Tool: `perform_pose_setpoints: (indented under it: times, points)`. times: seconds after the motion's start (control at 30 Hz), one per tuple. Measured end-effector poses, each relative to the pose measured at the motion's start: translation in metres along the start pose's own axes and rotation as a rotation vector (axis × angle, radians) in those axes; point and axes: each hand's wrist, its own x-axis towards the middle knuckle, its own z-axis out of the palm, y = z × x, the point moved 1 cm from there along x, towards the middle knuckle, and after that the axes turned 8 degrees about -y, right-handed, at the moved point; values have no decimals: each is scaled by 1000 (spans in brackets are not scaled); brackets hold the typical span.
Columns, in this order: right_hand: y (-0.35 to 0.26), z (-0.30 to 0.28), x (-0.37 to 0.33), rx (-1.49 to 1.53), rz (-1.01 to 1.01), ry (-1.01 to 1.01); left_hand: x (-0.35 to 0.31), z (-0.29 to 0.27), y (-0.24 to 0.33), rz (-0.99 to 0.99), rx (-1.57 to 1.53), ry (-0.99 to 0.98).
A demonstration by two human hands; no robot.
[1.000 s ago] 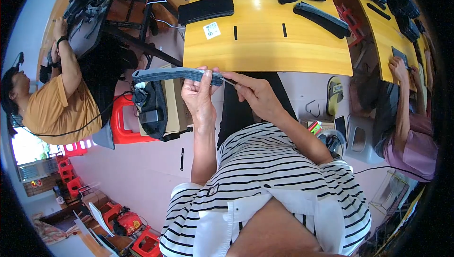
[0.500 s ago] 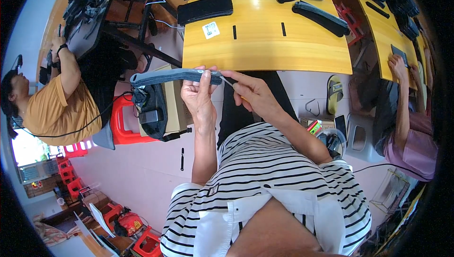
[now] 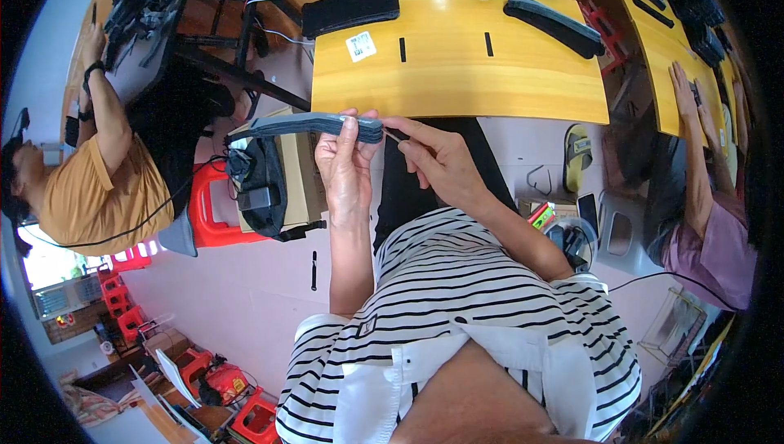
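My left hand (image 3: 348, 174) pinches a layered stack of long dark-grey fabric strips (image 3: 294, 124) near its right end, thumb in front. The stack stretches out to the left, its layer edges showing. In my right hand (image 3: 447, 168), thumb and fingers close on a thin, pale, metal-looking tool (image 3: 394, 134). Its tip is at the right end of the stack; the kind of tool cannot be made out. Both hands are in the air just off the near edge of the yellow wooden table (image 3: 457, 89).
Black and grey fabric bundles (image 3: 351, 11) and a folded strip pile (image 3: 554, 26) lie on the table, with a white printed label (image 3: 359, 46). A red stool (image 3: 214, 207) and a cardboard box (image 3: 304, 174) stand left. Co-workers sit on both sides.
The stack has turned in my left hand, so more layer edges show and its far left end looks narrower. My right hand and the tool have barely moved.
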Motion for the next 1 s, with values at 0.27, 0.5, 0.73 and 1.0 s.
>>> perform_pose_setpoints:
  times: [0.27,0.5,0.73,1.0]
  points:
    - [2,2,4,-58,-60,7,-1,4,1,94,185,5]
    - [3,3,5,-111,-55,11,-1,8,1,118,283,61]
    - [5,1,5,-116,-34,36,-4,15,2,146,334,50]
    - [6,1,4,-107,-26,47,-3,15,-2,168,360,46]
